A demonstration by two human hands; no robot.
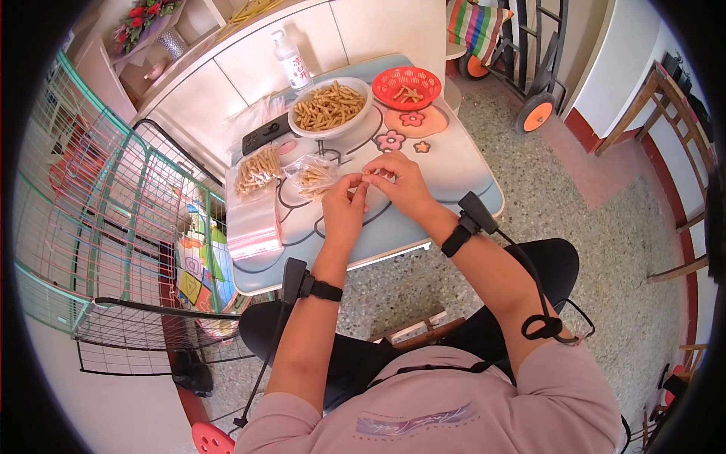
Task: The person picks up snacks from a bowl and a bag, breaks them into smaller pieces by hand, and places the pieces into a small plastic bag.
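My left hand (pixel 345 198) and my right hand (pixel 395 180) meet over the table, fingertips pinched together. Whatever lies between the fingertips is too small to make out. Just left of my hands lies an opened clear bag (pixel 311 178) with a few tan sticks in it. Beyond it a white bowl (pixel 365 113) holds a heap of tan sticks (pixel 328 106). The red basket (pixel 417 78) at the table's back right holds a few sticks. A filled clear bag (pixel 259 170) rests at the left, above a stack of flat plastic bags (pixel 254 227).
A black phone (pixel 266 134) lies left of the bowl, and a clear bottle (pixel 292 64) stands behind it. Wire cages (pixel 113 227) flank the table's left side. A wheeled cart (pixel 537 106) and a wooden chair (pixel 665 98) stand at the right.
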